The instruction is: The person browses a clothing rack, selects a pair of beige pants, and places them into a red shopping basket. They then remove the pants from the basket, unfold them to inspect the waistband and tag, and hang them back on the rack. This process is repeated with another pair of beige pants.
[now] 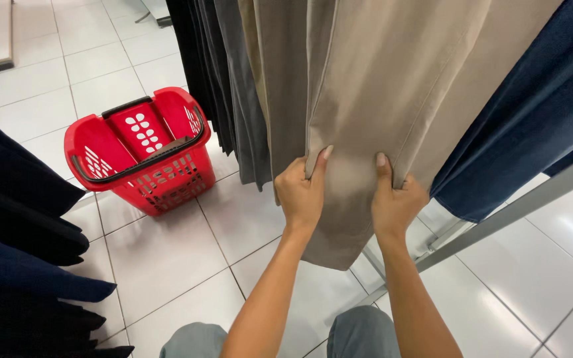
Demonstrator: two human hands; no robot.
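A beige pair of trousers (379,86) hangs from above in the middle of the head view. My left hand (300,192) pinches its lower leg on the left side, thumb on the front of the cloth. My right hand (396,202) grips the same leg a little to the right, thumb pressed up on the fabric. Both hands are closed on the cloth near its hem, which hangs just below them.
Grey and black garments (227,73) hang to the left of the beige one, navy ones (538,113) to the right. A red shopping basket (142,149) stands on the white tiled floor (167,265). Dark clothes (14,252) crowd the left edge. A metal rack bar (518,205) runs at the right.
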